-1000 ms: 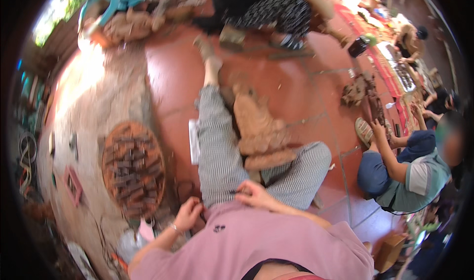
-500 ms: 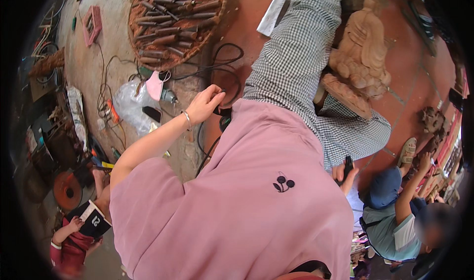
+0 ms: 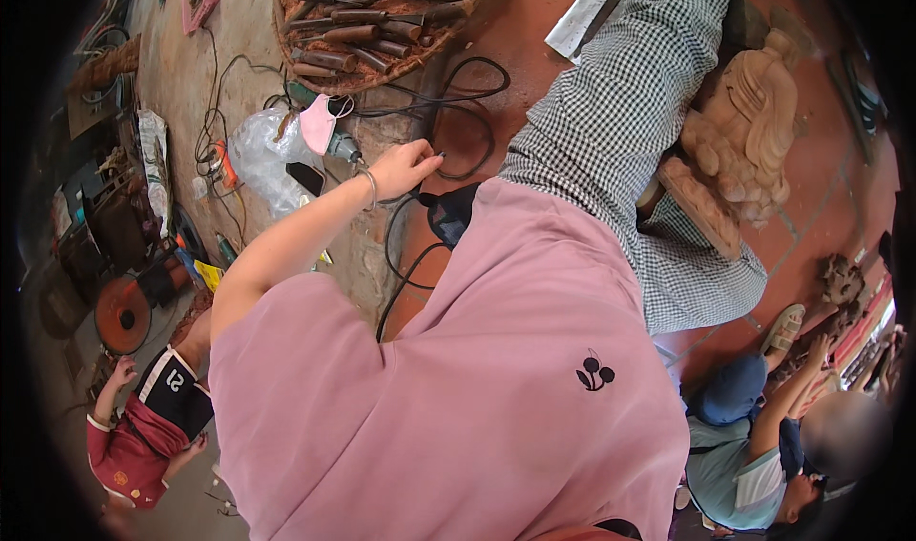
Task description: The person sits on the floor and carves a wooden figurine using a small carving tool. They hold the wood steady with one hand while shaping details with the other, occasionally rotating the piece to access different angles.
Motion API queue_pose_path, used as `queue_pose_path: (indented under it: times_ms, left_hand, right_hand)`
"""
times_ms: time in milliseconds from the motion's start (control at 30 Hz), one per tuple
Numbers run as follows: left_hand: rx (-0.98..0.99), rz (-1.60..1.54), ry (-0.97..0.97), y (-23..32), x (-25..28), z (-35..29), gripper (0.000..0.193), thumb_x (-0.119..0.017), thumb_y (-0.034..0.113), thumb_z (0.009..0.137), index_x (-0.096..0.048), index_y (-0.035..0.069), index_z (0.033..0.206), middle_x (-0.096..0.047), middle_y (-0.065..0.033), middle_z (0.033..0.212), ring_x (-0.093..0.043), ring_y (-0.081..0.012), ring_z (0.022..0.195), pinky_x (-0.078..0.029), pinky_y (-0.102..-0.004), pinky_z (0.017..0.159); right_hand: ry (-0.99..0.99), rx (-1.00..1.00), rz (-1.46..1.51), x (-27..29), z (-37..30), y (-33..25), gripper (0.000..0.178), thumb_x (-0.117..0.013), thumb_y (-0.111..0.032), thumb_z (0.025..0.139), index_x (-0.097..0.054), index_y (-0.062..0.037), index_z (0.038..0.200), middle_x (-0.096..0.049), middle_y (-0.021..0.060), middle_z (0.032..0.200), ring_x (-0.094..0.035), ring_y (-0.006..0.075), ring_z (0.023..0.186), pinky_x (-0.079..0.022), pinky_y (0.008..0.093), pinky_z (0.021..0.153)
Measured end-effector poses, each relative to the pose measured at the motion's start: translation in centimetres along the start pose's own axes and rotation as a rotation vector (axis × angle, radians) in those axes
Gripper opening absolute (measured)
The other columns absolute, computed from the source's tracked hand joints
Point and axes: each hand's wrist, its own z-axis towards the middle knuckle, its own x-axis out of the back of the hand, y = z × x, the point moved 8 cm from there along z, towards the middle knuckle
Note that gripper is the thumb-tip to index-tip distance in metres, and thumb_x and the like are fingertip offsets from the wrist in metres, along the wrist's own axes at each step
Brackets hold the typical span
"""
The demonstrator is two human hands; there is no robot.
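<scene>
My left hand point(image 3: 405, 167) reaches out over the floor, its fingers curled together. A tiny dark spot shows at the fingertips, and what they hold, if anything, I cannot make out. Close to the wrist lie a power tool's metal nose point(image 3: 344, 147), a pink face mask point(image 3: 318, 124), a clear plastic bag point(image 3: 260, 164) and a flat black object point(image 3: 305, 177). Beside my shirt, just below the hand, is a dark pouch-like thing point(image 3: 450, 217), partly hidden. My right hand is out of view. A carved wooden figure point(image 3: 754, 112) lies against my checked trouser leg.
A round basket point(image 3: 355, 85) of wood-handled carving tools point(image 3: 351, 33) stands at the far side. Black cable point(image 3: 477, 112) loops over the tiles. Beyond my knee lies a white slab point(image 3: 584, 16) with a dark bar. Other people sit at lower left point(image 3: 153, 436) and lower right point(image 3: 739, 465).
My view has shifted, so the basket and figure appear farther right. My right hand, which held a small black object, has dropped out of view. The dark pouch-like thing shows more.
</scene>
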Motion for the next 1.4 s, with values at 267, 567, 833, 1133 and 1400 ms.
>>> queue_pose_path:
  times_ms: [267, 567, 833, 1133, 1400]
  left_hand:
    - [-0.023, 0.009, 0.057, -1.2, 0.1, 4.1, 0.033, -0.058, 0.032, 0.098, -0.059, 0.0, 0.105, -0.07, -0.0078, 0.083, -0.066, -0.0162, 0.078, -0.051, -0.0318, 0.072]
    - [-0.038, -0.069, 0.117, 0.9, 0.1, 6.1, 0.041, -0.072, 0.033, 0.089, -0.058, 0.001, 0.11, -0.068, -0.0078, 0.087, -0.062, -0.0156, 0.079, -0.051, -0.0306, 0.073]
    - [-0.042, 0.144, -0.11, -1.9, -5.1, 6.7, 0.071, -0.085, 0.034, 0.072, -0.054, 0.001, 0.126, -0.068, -0.016, 0.114, -0.067, -0.0263, 0.103, -0.053, -0.0358, 0.091]
    - [0.058, 0.577, -0.369, -4.1, -9.8, 7.0, 0.074, -0.068, 0.057, 0.082, -0.057, 0.004, 0.133, -0.065, -0.0209, 0.124, -0.061, -0.0338, 0.118, -0.048, -0.0411, 0.101]
    - [0.029, 0.65, -0.47, -4.7, -12.6, 7.8, 0.069, -0.059, 0.057, 0.082, -0.058, 0.012, 0.133, -0.066, -0.0201, 0.121, -0.062, -0.0349, 0.115, -0.049, -0.0418, 0.099]
  right_hand:
    - [0.033, 0.12, -0.025, 1.2, 2.7, -5.9, 0.037, -0.06, -0.043, 0.095, -0.054, -0.0099, 0.11, -0.039, -0.004, 0.066, -0.035, 0.0073, 0.055, -0.026, 0.0236, 0.042]
    - [0.069, 0.112, -0.063, 2.8, 1.9, -4.5, 0.035, -0.06, -0.04, 0.094, -0.054, -0.0094, 0.111, -0.041, -0.0031, 0.066, -0.037, 0.008, 0.056, -0.028, 0.024, 0.043]
    - [0.105, 0.006, -0.108, 4.3, -0.1, 0.1, 0.033, -0.06, -0.037, 0.094, -0.054, -0.0088, 0.111, -0.043, -0.0024, 0.066, -0.04, 0.0086, 0.056, -0.03, 0.0243, 0.043]
    - [0.138, -0.103, -0.182, 5.7, -2.3, 5.1, 0.032, -0.061, -0.033, 0.093, -0.054, -0.0082, 0.112, -0.045, -0.0016, 0.066, -0.042, 0.0093, 0.056, -0.031, 0.0247, 0.044]
    - [0.162, -0.227, -0.276, 7.1, -5.3, 10.8, 0.03, -0.061, -0.03, 0.093, -0.054, -0.0077, 0.112, -0.046, -0.0008, 0.067, -0.044, 0.01, 0.057, -0.033, 0.025, 0.044]
